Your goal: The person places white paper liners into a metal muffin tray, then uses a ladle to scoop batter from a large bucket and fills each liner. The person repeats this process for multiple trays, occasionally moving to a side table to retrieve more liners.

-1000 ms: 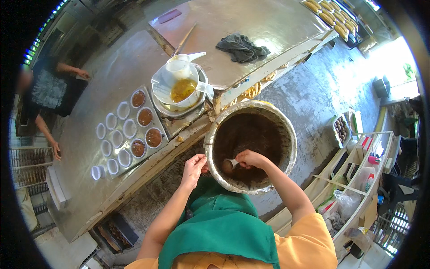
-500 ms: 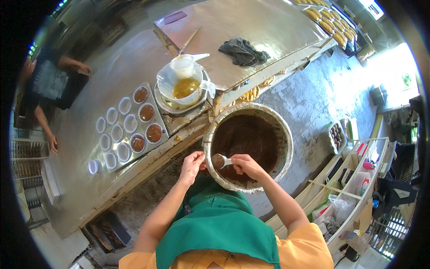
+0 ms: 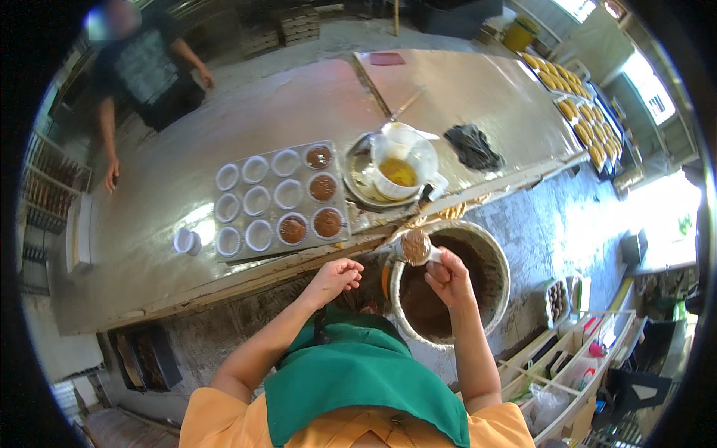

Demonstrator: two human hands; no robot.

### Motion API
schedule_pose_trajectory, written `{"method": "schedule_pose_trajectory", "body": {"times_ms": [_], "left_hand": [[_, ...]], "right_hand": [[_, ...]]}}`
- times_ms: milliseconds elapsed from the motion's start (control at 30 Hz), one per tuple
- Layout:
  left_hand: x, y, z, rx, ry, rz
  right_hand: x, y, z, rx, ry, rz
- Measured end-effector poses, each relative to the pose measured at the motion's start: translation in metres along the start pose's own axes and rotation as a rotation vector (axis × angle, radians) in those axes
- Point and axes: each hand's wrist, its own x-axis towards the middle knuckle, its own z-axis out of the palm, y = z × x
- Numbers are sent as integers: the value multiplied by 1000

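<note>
At shiny metal table (image 3: 299, 97), grey-floored workroom (image 3: 553, 224), now raises white round scoop (image 3: 415, 247) in closed right hand (image 3: 451, 278), with empty, half-curled left hand (image 3: 334, 282).

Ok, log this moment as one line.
right hand: loaded scoop, by bucket rim | left hand: looks empty | tray: four filled cups, eight empty

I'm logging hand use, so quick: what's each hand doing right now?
Left hand: partly open, fingers loosely curled, nothing visible in it.
Right hand: closed, holding a white scoop of brown batter.
</note>
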Motion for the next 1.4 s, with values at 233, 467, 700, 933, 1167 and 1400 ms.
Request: {"method": "schedule_pose_trajectory", "body": {"times_ms": [233,467,700,933,1167,1400], "left_hand": [[-29,29,-87,256,453,461],[-36,40,-159,660,710,693],[3,51,-189,1017,754,840],[22,55,-201,1122,657,876],[27,58,-206,1197,594,907],[21,54,-206,1186,616,946]], "right_hand": [[121,38,140,-723,12,-108],[190,111,179,-1718,-188,-640],[195,124,191,-2015,-234,-704],[179,118,217,-2044,-139,-717],[171,128,210,-1977,8,-736],[173,152,186,-1854,78,-782]]}}
